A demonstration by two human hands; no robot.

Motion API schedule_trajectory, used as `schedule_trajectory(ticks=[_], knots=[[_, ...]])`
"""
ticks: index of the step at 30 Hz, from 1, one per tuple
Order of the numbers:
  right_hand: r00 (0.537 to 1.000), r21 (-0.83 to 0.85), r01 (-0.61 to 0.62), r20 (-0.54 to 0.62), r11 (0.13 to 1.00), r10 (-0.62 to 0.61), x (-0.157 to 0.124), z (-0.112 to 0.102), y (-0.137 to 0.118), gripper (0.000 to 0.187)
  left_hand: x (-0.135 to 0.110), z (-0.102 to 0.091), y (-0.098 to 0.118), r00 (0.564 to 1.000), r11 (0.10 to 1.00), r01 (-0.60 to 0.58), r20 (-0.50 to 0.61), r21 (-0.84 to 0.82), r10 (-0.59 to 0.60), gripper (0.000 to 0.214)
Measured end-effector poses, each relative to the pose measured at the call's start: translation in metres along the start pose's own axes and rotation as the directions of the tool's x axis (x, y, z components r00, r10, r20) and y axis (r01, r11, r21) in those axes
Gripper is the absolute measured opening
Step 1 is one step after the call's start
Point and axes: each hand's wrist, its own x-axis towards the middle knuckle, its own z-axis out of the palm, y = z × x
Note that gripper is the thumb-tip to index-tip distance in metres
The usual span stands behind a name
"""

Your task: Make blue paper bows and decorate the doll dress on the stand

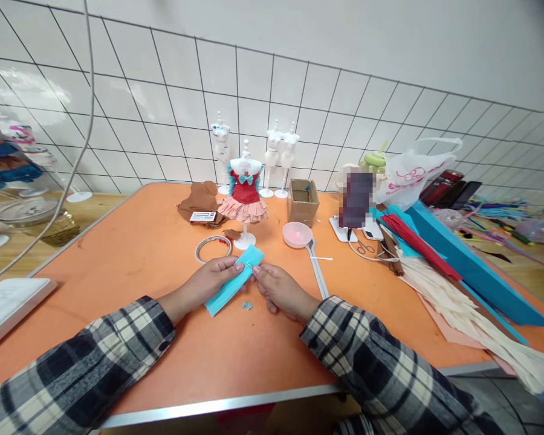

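Note:
My left hand [208, 281] is closed around a folded strip of turquoise crepe paper [233, 283], held just above the orange table [140, 266]. My right hand [278, 291] pinches a thin needle or pin at the strip's upper end. Two small turquoise scraps [247, 306] lie on the table under the hands. Behind them stands a small mannequin [245, 199] in a red and pink paper dress with a turquoise bow.
A tape ring [213, 248], pink bowl [297, 234], cardboard box [303, 202] and bare white mannequins [278, 158] stand beyond. Sheets of blue, red and cream crepe paper [457, 266] cover the right side. Scissors [365, 246] lie near a phone stand. A white tiled wall is behind.

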Motion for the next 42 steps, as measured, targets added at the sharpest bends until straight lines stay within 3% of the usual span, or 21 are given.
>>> schedule_trajectory(ticks=[13, 31, 37, 42], knots=[[0.999, 0.067, -0.045, 0.011, 0.997, 0.044, -0.003, 0.003, -0.006, 0.039, -0.001, -0.003, 0.002, 0.999, 1.0, 0.018, 0.031, -0.004, -0.018, 0.039], [1.0, 0.016, -0.024, 0.004, 1.0, 0.024, -0.001, 0.0, -0.001, 0.036, -0.001, -0.001, 0.005, 1.0, 1.0, -0.011, 0.025, 0.0, 0.011, 0.034], [0.999, -0.051, -0.048, 0.023, 0.998, 0.049, -0.004, -0.001, -0.002, 0.039, 0.002, -0.007, -0.003, 0.995, 0.999, 0.003, 0.101, -0.047, 0.001, 0.032], [0.999, -0.068, -0.048, 0.014, 0.997, 0.049, -0.003, -0.002, -0.002, 0.04, 0.003, -0.008, -0.006, 0.996, 0.999, -0.005, 0.09, -0.038, 0.009, 0.032]])
